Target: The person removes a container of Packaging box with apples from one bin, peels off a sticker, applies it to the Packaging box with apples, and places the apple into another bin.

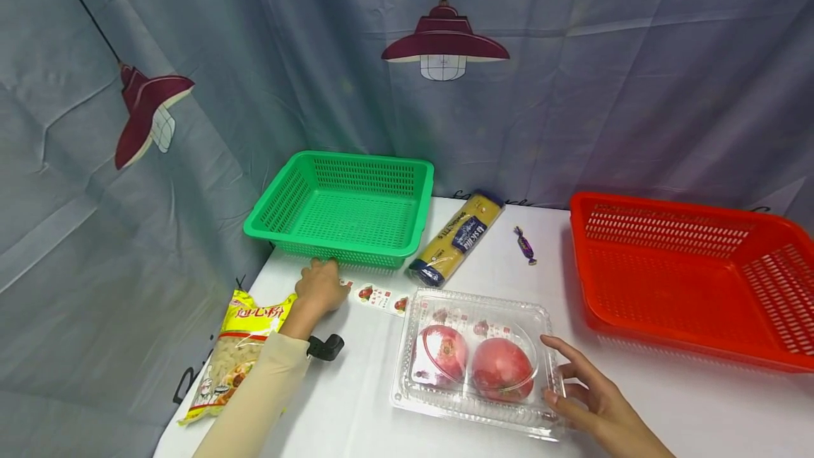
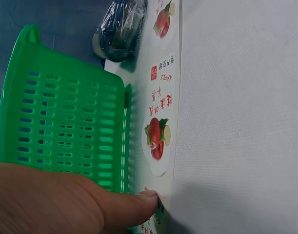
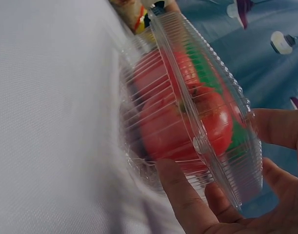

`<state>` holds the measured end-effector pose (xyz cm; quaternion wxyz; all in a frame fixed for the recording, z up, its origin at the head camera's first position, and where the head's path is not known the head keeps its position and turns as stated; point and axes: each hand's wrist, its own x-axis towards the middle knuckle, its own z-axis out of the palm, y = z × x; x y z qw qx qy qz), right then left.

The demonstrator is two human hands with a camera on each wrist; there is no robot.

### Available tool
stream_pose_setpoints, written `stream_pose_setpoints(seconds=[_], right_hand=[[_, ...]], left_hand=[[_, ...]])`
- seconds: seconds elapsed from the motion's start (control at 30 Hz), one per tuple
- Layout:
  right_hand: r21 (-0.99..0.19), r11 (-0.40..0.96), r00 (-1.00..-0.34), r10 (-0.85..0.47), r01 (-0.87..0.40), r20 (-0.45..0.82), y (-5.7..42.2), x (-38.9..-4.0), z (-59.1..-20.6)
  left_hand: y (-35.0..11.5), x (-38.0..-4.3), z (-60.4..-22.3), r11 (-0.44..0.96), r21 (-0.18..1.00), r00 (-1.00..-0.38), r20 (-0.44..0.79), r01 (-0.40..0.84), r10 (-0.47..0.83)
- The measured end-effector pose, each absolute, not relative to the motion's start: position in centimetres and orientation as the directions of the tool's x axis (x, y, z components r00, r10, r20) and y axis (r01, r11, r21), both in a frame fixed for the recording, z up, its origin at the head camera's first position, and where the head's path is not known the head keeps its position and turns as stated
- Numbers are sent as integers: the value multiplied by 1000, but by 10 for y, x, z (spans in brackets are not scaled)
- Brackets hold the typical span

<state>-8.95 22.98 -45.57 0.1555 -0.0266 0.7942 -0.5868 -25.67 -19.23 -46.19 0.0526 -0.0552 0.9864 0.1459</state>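
Observation:
A clear plastic clamshell box [image 1: 413, 384] with two red apples [image 1: 502, 367] inside stands at the front middle of the table. My right hand [image 1: 588, 391] grips its right side, thumb and fingers spread along the ribbed wall; the right wrist view shows the box [image 3: 163, 29] close up. A white label strip [image 1: 378, 297] with apple pictures runs leftward from the box; whether it passes over or under the box I cannot tell. At the strip's left end, my left hand [image 1: 322, 284] pinches it beside the green basket [image 1: 337, 254]. The thumb [image 2: 131, 207] shows on the strip; the other fingers are hidden.
Behind the box lies a spaghetti pack [image 1: 458, 237], with a small wrapped candy [image 1: 525, 246] to its right. A red basket [image 1: 674, 313] occupies the right side. A yellow food bag [image 1: 232, 359] lies by the left forearm. Grey printed curtain [image 1: 509, 133] hangs behind the table.

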Motion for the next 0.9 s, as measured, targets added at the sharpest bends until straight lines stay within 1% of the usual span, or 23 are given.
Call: stream_pose_setpoints(seconds=[0.33,0.63,0.9], right_hand=[[-940,318,-954,-221,123,-200,230,-89,-457],[-938,322,-957,-206,130,-204,229,-90,-456],[-941,307,-958,-198,139,-206,228,-88,-457]], left_hand=[[-192,-256,-466,926,350,-989,-101,-141,-112],[-192,-259,-466,935,327,-988,-117,-137,-103],[-184,-254,-468,948,297,-992,-88,-115,-93]])
